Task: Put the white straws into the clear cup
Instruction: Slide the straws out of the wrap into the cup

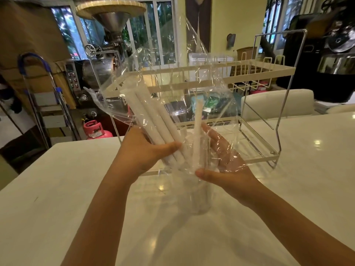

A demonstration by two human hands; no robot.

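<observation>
While the left hand (146, 150) grips bagged straws (153, 120), one stands in the cup (194, 196); right hand (221, 160) open beside it.

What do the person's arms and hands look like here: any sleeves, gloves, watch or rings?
Both forearms are bare as far as the frame shows, with no sleeves in view. The left hand and right hand wear no gloves, and no watch, bracelet or ring is visible. The nails appear short and unpainted. Clear plastic wrap lies in front of part of the right hand, so small details there are hard to tell.
</observation>
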